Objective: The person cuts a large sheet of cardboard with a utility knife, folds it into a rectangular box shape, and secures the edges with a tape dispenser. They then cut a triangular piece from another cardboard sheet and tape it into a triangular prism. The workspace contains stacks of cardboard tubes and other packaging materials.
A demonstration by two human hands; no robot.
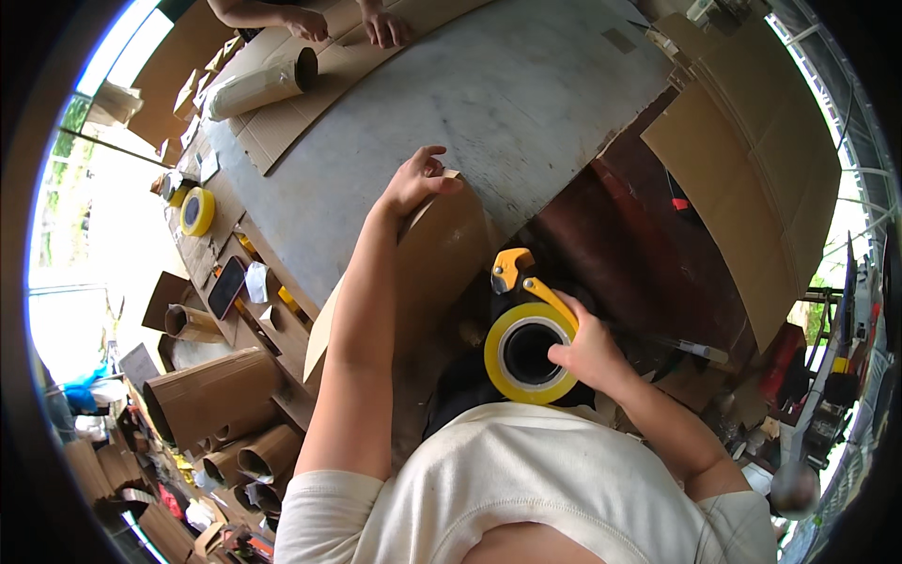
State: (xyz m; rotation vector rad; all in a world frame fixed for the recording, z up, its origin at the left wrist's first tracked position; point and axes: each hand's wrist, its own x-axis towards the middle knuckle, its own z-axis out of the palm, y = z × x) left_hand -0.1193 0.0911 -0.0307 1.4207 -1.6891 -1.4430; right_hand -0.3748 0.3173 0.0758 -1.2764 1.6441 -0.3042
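Note:
Out in front, my left hand point(413, 183) is closed over the top edge of a bent brown cardboard sheet point(442, 235). The sheet stands tilted between my left forearm and my body, its lower part partly hidden by that arm. Close to my lap, my right hand point(597, 350) grips a roll of yellow tape point(498, 362), with the thumb inside its dark core. A yellow-orange tape dispenser head point(512, 268) with a slim handle joins the roll, and the right fingers are mostly hidden behind it.
A grey-topped table point(489, 103) spreads ahead. At its far side, another person's hands point(381, 28) rest on flat cardboard beside a cardboard tube point(258, 86). Left lie a tape roll point(196, 212), a phone point(226, 288) and cardboard tubes point(211, 395). A large cardboard sheet point(742, 160) leans at right.

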